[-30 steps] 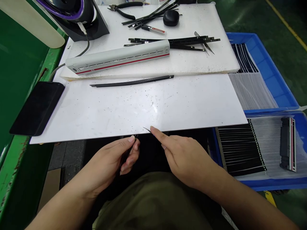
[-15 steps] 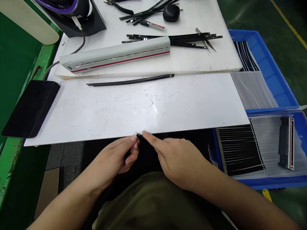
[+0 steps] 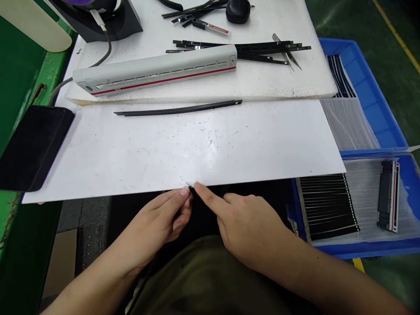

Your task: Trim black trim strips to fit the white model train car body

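At the table's front edge my left hand (image 3: 166, 216) pinches a thin black strip (image 3: 190, 187) between thumb and fingers. The strip's end pokes out at the fingertips, and its length seems to trail below the hand, mostly lost against dark clothing. My right hand (image 3: 244, 218) is beside that end, index finger stretched to it and the other fingers curled under. Whatever those curled fingers hold is hidden. Farther in on the white board lies a pair of long black strips (image 3: 177, 109). Tiny dark shavings are scattered between them and my hands.
A white model train car body (image 3: 157, 72) rests on a foam slab (image 3: 282, 87). Behind it are black strips (image 3: 262, 47), tweezers (image 3: 288, 54), a capped knife (image 3: 211, 27) and a black case (image 3: 238, 11). A phone-like slab (image 3: 36, 146) lies left; blue bins (image 3: 377, 249) stand right.
The view has shifted slightly. Both hands stay at the table edge in nearly the same pose, and the right index fingertip remains close to the strip's end.
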`<state>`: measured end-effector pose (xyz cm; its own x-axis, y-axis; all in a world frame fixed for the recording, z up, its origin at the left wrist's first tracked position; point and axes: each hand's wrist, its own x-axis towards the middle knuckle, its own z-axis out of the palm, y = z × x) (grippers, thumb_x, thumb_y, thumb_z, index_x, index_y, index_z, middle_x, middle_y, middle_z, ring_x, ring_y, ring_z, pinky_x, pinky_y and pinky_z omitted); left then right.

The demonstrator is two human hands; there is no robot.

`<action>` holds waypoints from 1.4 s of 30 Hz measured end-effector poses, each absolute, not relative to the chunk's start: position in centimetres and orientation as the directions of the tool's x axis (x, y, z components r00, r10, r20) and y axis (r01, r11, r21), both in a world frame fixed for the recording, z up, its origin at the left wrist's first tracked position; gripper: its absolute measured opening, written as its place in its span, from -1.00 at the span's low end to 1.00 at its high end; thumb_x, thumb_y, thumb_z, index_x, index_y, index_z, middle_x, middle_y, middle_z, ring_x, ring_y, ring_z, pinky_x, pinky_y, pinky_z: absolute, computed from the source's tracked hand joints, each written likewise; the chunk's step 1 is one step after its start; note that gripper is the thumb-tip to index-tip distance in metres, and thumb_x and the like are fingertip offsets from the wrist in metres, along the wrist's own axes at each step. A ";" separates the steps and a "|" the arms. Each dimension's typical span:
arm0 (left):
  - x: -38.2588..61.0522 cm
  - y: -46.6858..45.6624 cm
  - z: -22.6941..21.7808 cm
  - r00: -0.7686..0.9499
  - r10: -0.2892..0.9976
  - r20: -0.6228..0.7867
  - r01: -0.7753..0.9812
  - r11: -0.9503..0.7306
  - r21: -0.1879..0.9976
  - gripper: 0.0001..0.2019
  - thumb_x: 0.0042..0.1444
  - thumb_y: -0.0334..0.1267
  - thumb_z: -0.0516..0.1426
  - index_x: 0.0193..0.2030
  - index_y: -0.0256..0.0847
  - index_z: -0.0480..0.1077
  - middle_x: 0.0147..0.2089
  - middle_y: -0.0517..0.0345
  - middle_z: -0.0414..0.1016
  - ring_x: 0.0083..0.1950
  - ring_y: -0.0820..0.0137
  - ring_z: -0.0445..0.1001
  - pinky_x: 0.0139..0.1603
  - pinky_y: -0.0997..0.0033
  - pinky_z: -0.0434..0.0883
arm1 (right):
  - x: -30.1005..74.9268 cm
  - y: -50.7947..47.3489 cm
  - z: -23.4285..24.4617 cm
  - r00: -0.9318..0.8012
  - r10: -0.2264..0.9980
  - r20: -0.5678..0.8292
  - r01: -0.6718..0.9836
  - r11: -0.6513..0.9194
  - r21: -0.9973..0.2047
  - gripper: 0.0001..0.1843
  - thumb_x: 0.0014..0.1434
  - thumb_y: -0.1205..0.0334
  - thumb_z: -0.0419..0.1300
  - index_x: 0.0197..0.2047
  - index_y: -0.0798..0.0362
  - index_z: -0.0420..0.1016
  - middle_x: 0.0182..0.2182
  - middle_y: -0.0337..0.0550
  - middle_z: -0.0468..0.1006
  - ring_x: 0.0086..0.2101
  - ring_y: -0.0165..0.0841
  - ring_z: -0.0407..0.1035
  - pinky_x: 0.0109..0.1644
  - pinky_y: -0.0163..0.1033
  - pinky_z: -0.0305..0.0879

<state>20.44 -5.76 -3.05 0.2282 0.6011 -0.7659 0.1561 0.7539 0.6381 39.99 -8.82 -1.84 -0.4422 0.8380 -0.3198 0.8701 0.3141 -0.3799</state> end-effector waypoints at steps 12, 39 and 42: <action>20.6 -5.7 -3.0 0.235 0.610 -0.757 0.100 0.760 0.643 -0.59 0.22 0.12 0.13 -0.42 -0.20 0.31 -0.63 0.34 0.11 -0.60 0.56 -0.02 -0.65 0.60 0.01 | 38.8 -9.8 -2.1 -0.378 0.891 -0.252 0.920 0.332 -0.207 -0.13 0.19 0.44 0.11 0.51 -0.15 -0.03 -0.50 -0.30 0.30 -0.63 -0.39 0.21 -0.56 -0.22 -0.32; 19.4 -5.7 -3.6 0.254 0.590 -0.766 0.210 0.740 0.639 -0.57 0.25 0.16 0.10 -0.41 -0.17 0.35 -0.58 0.33 0.14 -0.57 0.57 0.05 -0.62 0.62 0.12 | 39.9 -8.8 -1.9 -0.430 0.848 -0.312 0.881 0.317 -0.352 -0.18 0.29 0.41 0.09 0.52 -0.20 -0.08 -0.44 -0.29 0.41 -0.58 -0.36 0.21 -0.50 -0.22 -0.19; 19.4 -5.6 -3.6 0.265 0.587 -0.765 0.226 0.734 0.641 -0.56 0.25 0.17 0.09 -0.41 -0.17 0.34 -0.57 0.32 0.14 -0.57 0.56 0.05 -0.62 0.63 0.11 | 40.2 -8.6 -1.9 -0.451 0.834 -0.316 0.861 0.313 -0.401 -0.20 0.32 0.41 0.06 0.52 -0.21 -0.11 -0.44 -0.30 0.42 -0.57 -0.36 0.24 -0.50 -0.23 -0.15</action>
<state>19.39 -5.62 -3.56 0.2649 0.5869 -0.7651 0.2260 0.7336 0.6409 40.19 -8.61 -1.88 -0.4513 0.8345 -0.3162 0.8606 0.3134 -0.4014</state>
